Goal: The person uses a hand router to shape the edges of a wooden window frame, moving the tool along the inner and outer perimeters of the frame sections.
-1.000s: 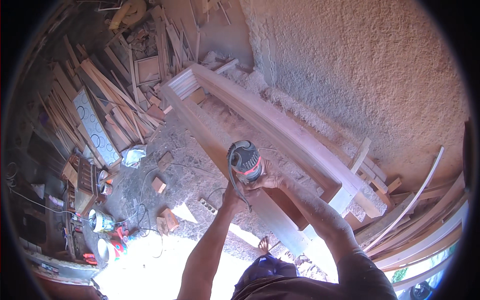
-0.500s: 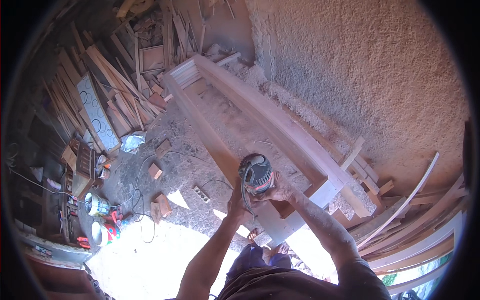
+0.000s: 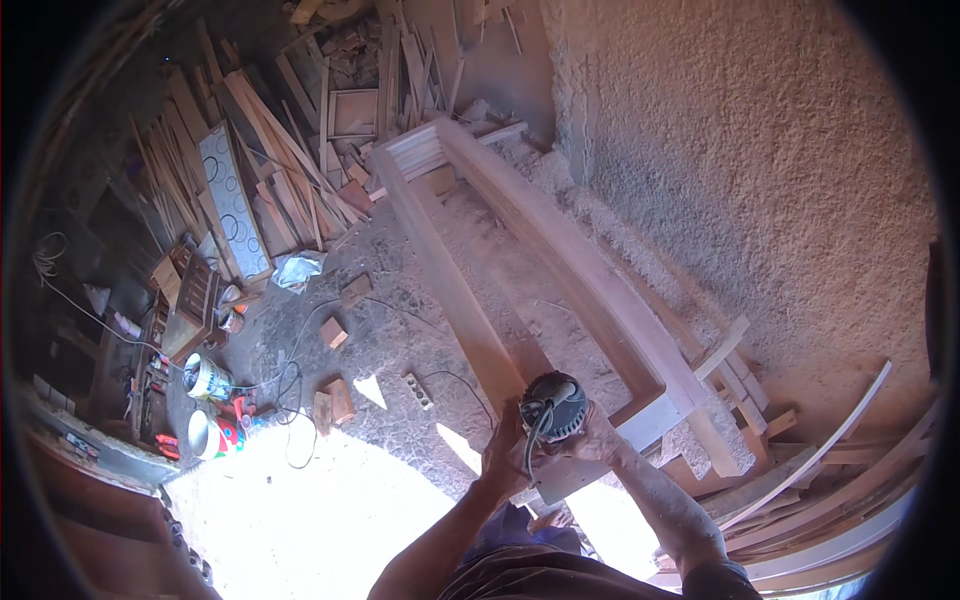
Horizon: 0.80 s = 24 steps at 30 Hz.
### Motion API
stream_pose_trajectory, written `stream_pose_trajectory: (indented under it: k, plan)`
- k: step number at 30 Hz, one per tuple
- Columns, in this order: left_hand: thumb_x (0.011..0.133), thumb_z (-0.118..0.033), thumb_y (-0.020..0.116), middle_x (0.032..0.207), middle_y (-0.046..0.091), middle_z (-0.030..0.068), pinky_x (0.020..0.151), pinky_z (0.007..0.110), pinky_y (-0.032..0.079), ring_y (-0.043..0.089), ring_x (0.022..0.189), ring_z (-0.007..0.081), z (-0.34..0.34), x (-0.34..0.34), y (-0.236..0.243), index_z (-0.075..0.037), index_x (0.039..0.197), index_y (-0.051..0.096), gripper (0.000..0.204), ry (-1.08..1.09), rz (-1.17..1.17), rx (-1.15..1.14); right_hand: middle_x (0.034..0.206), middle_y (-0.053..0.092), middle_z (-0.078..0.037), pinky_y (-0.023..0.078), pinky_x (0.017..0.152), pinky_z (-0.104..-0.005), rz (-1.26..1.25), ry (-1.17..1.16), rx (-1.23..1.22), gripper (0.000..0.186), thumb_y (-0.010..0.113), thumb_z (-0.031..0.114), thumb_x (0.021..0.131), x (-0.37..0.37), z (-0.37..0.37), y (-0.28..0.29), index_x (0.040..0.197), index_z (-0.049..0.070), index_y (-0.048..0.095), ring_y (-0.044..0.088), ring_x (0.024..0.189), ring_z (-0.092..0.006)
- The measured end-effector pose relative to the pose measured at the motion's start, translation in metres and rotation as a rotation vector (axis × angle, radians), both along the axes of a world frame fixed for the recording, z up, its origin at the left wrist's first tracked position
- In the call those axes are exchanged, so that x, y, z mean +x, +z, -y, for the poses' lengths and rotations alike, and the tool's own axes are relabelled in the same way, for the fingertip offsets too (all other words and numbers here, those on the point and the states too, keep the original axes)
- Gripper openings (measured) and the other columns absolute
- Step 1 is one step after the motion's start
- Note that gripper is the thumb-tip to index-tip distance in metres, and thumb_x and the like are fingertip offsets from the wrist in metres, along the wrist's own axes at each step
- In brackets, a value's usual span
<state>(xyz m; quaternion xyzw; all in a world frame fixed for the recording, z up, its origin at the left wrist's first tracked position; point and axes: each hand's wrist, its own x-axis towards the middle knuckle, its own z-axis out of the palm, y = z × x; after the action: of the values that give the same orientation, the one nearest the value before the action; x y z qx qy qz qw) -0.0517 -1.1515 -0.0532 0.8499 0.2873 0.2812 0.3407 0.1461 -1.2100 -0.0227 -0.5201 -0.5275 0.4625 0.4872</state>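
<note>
A black handheld power tool (image 3: 554, 408), with a grey cord running over its top, sits at the near end of a long wooden beam (image 3: 450, 300), one side of a large rectangular timber frame. My left hand (image 3: 506, 448) is closed on the tool's left side and my right hand (image 3: 598, 436) grips its right side. The tool's base and part of my fingers are hidden beneath its body. A pale board (image 3: 566, 483) shows just under and behind my wrists.
Loose timber offcuts (image 3: 285, 160) and a patterned board (image 3: 230, 200) lean at the back left. Buckets (image 3: 208, 380), a power strip (image 3: 418, 390), cords and wood blocks (image 3: 335, 403) lie on the dusty floor at left. A rough wall (image 3: 740, 180) and stacked planks (image 3: 820, 510) flank the right.
Both my hands and the tool have moved toward me and slightly right, down the beam toward its near end. The view has shifted, so the frame sits a little further right.
</note>
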Motion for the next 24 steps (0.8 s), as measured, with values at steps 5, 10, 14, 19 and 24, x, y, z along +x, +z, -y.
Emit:
stream_pose_trajectory:
  k: [5,10,14,19,24]
  plan:
    - [0.078,-0.038,0.084,0.15,0.041,0.0273,0.109,0.054,0.042,0.045,0.135,0.0474,-0.004,-0.002,0.028,-0.004,0.143,0.054,0.08,0.028,-0.303,0.096,0.137,0.062,-0.004,0.049,0.112,-0.0362,0.077,0.04,-0.009,0.099,0.098,0.009,0.063,0.003,-0.01,0.001,0.148,0.01,0.048,0.06,0.127,-0.0182]
    - [0.078,-0.041,0.085,0.156,0.038,0.0294,0.111,0.056,0.04,0.042,0.139,0.0483,-0.037,-0.005,0.001,-0.005,0.145,0.053,0.083,-0.019,-0.27,0.244,0.139,0.062,-0.005,0.048,0.114,-0.0354,-0.084,0.042,-0.011,0.1,0.098,0.013,0.064,0.003,-0.038,-0.004,0.15,0.01,0.047,0.06,0.128,-0.0179]
    - [0.08,-0.044,0.085,0.16,0.039,0.0246,0.114,0.057,0.039,0.041,0.143,0.0463,-0.069,-0.002,-0.008,-0.005,0.15,0.05,0.087,0.024,-0.155,0.148,0.141,0.061,-0.004,0.049,0.115,-0.035,-0.152,0.058,-0.048,0.098,0.096,0.015,0.068,0.002,-0.075,-0.011,0.151,0.01,0.045,0.06,0.127,-0.0163]
    - [0.077,-0.042,0.09,0.15,0.048,0.024,0.112,0.051,0.045,0.052,0.136,0.0421,-0.132,0.002,-0.006,-0.002,0.154,0.036,0.102,0.026,-0.216,0.149,0.136,0.064,-0.003,0.051,0.111,-0.0332,0.008,0.057,-0.028,0.09,0.098,0.016,0.066,0.005,-0.142,-0.006,0.143,0.011,0.053,0.062,0.121,-0.014]
    - [0.078,-0.033,0.09,0.141,0.06,0.0231,0.111,0.044,0.049,0.061,0.13,0.0353,-0.198,0.014,0.015,0.001,0.154,0.034,0.101,0.02,-0.15,-0.123,0.131,0.068,-0.001,0.05,0.111,-0.0333,0.002,-0.004,0.108,0.088,0.1,0.016,0.062,0.01,-0.213,-0.014,0.139,0.012,0.057,0.063,0.12,-0.0139]
